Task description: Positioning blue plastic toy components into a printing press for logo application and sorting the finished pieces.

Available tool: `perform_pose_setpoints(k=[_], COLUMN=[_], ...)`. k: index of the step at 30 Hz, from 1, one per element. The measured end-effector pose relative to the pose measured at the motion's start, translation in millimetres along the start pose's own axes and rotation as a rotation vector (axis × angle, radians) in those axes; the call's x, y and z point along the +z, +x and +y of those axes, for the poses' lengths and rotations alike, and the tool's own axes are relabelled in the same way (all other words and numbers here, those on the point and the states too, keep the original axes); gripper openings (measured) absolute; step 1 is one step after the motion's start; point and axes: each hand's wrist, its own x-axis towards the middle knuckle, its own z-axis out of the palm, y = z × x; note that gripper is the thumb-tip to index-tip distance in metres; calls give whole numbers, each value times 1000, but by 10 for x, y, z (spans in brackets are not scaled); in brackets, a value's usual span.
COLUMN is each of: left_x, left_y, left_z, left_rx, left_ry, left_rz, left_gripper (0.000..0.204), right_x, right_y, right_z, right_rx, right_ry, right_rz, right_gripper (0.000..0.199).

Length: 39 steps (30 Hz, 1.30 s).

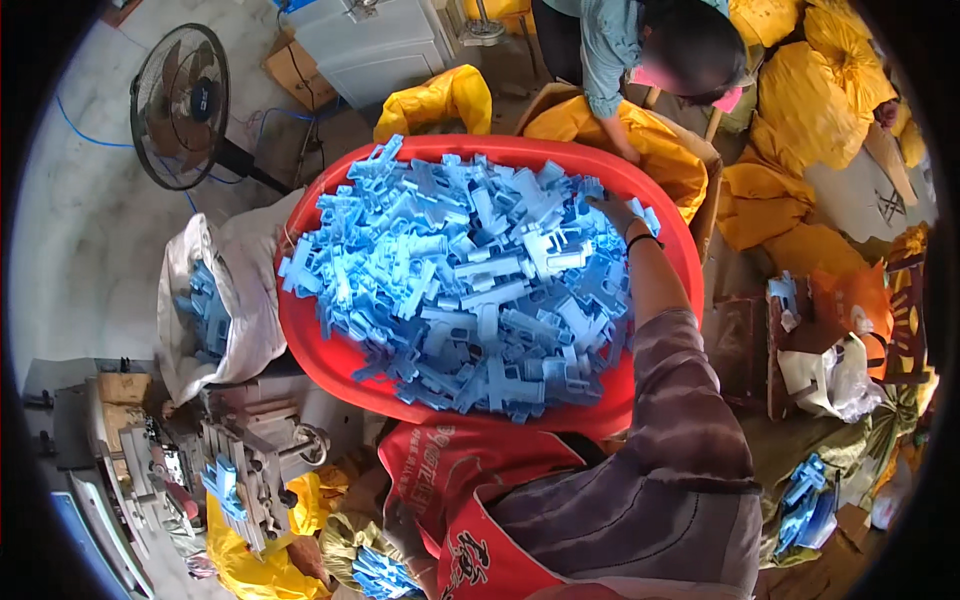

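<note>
A large red tub (690,262) is heaped with light blue plastic toy gun pieces (490,270). My right hand (617,213), a dark band at its wrist, reaches over the tub's far right side. Its fingers are stretched out and touch the pieces there; their tips are partly lost among the blue plastic. I cannot make out a piece held in it. My left arm hangs down at the lower edge, beside a bag with blue pieces (382,573); the left hand itself does not show.
Across the tub, a person (612,55) bends over a box lined with a yellow bag (655,150). A fan (185,105) stands far left, above a white sack (240,320) of blue pieces. Metal machinery (255,460) is at lower left. Yellow bags (820,85) pile up far right.
</note>
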Motion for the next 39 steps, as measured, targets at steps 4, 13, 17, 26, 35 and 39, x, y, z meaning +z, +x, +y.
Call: perform_pose_setpoints(k=[4,13,17,26,35,39], left_x=[3,195,332,335,377,453], left_y=[-17,444,407,316,350,228], left_z=[86,210,419,352,-59,-144], left_rx=[24,195,181,115,-90,-29], left_ry=[58,115,103,125,-57,-86], left_rz=[-31,-80,-119,-141,-103,-39], left_gripper=[27,26,26,28,28,25], right_x=[-66,445,876,1500,821,-132], right_y=[-61,15,-379,-1346,-1346,-1154], right_z=[-125,-345,-743,-2147,-1641,-499], right_rx=[-103,-324,-374,-468,-508,-130], right_ry=[117,-84,257,-73,-232,-731], right_rz=[-207,-83,37,212,270,609], right_gripper=[60,71,67,62,56,55])
